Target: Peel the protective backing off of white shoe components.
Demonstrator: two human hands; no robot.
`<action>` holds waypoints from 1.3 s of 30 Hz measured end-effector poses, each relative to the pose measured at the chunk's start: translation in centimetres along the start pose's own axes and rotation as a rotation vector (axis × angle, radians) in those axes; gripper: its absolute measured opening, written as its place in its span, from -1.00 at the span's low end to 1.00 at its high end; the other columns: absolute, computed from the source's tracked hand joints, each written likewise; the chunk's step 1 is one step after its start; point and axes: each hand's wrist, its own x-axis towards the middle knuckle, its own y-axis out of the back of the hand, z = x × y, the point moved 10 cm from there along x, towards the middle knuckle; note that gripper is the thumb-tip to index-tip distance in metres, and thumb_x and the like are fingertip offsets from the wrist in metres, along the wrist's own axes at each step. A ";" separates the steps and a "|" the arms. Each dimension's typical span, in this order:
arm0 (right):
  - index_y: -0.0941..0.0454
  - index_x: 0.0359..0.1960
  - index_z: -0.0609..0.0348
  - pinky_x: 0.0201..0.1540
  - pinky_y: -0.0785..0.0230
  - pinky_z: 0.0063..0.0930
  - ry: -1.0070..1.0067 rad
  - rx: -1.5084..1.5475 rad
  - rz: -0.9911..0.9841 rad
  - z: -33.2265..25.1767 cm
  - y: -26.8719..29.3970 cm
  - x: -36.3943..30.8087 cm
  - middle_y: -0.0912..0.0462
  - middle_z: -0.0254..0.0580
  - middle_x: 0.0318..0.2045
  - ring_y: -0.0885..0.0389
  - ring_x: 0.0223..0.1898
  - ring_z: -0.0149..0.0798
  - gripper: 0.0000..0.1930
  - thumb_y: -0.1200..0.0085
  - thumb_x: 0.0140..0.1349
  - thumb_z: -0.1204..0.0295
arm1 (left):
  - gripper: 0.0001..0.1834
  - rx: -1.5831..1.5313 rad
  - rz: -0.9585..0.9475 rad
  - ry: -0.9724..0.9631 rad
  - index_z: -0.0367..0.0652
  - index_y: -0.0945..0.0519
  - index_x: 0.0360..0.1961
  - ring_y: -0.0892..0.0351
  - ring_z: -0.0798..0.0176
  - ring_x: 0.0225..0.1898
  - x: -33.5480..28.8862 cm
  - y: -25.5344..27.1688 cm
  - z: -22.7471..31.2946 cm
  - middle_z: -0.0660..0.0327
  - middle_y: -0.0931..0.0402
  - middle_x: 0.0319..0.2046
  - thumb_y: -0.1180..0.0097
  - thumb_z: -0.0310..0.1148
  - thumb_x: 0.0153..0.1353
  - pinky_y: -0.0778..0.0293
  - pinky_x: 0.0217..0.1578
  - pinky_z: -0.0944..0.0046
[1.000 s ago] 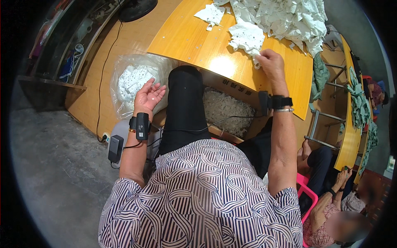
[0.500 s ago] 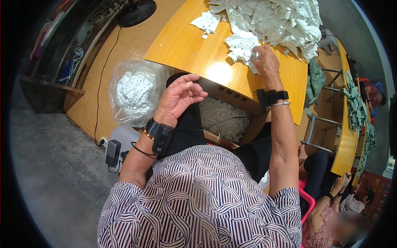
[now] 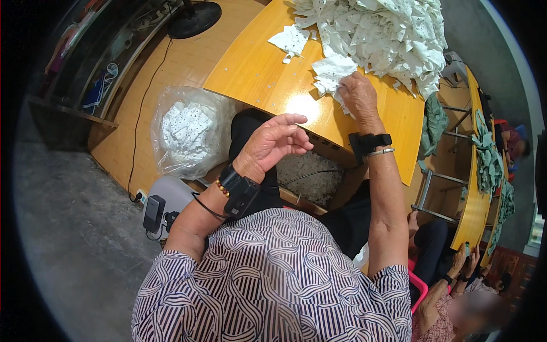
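My left hand (image 3: 273,142) is coming up off my lap toward the table edge (image 3: 250,97), empty and loosely curled now, while my right hand (image 3: 358,94) is pinching a white fabric piece (image 3: 330,74) beside the big pile (image 3: 382,34), so next piece's getting pulled, I guess.

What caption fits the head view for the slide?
Seated person's right hand on white cloth pieces on a yellow table; left hand raised, empty.

One clear plastic bag (image 3: 188,132), one fan base (image 3: 196,19), two wooden tables (image 3: 268,80).
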 end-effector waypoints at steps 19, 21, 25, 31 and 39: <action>-0.52 -0.27 0.23 -0.40 -0.31 -0.63 -0.545 1.170 -0.045 8.1 3.9 -1.9 -0.58 -0.32 -0.40 -0.47 -0.51 -0.50 -0.75 0.14 0.08 0.40 | -0.65 -0.004 -0.090 0.090 -0.28 -0.39 -0.03 -0.54 0.01 -0.21 2.2 -2.5 -2.1 0.03 -0.53 -0.31 0.05 -0.43 0.13 -0.43 -0.12 0.13; -0.53 -0.28 0.24 -0.41 -0.30 -0.64 -0.518 1.117 -0.124 5.6 3.4 -2.4 -0.57 -0.37 -0.43 -0.46 -0.50 -0.52 -0.74 0.16 0.08 0.40 | -0.63 -0.013 -0.137 0.094 -0.28 -0.38 0.00 -0.54 0.02 -0.21 2.1 -3.2 -2.6 0.04 -0.53 -0.29 0.05 -0.43 0.13 -0.44 -0.12 0.16; -0.55 -0.34 0.24 -0.41 -0.30 -0.69 -0.460 1.158 -0.160 4.4 2.7 -2.5 -0.56 -0.40 -0.48 -0.46 -0.50 -0.53 -0.81 -0.04 0.11 0.38 | -0.61 0.001 -0.207 0.103 -0.29 -0.37 0.01 -0.53 0.05 -0.19 2.1 -5.8 -3.3 0.04 -0.51 -0.24 0.04 -0.43 0.12 -0.44 -0.12 0.22; -0.55 -0.43 0.17 -0.47 -0.30 -0.71 -0.457 1.330 -0.086 2.3 5.2 -0.5 -0.53 -0.44 -0.56 -0.45 -0.56 -0.54 -0.86 -0.06 0.13 0.36 | -0.58 0.220 -0.213 0.058 -0.27 -0.36 0.03 -0.47 0.14 -0.10 4.6 -7.1 -3.3 0.07 -0.42 -0.07 0.01 -0.47 0.10 -0.45 -0.14 0.28; -0.49 -0.33 0.23 -0.46 -0.44 -0.49 -0.474 1.616 0.264 7.9 7.2 -3.0 -0.53 -0.28 -0.59 -0.50 -0.57 -0.40 -0.86 -0.02 0.15 0.42 | -0.44 -0.077 0.049 0.012 -0.13 -0.12 0.05 -0.46 -0.12 -0.21 11.2 -2.6 -1.2 0.00 -0.34 -0.15 -0.08 -0.47 0.02 -0.43 -0.21 -0.03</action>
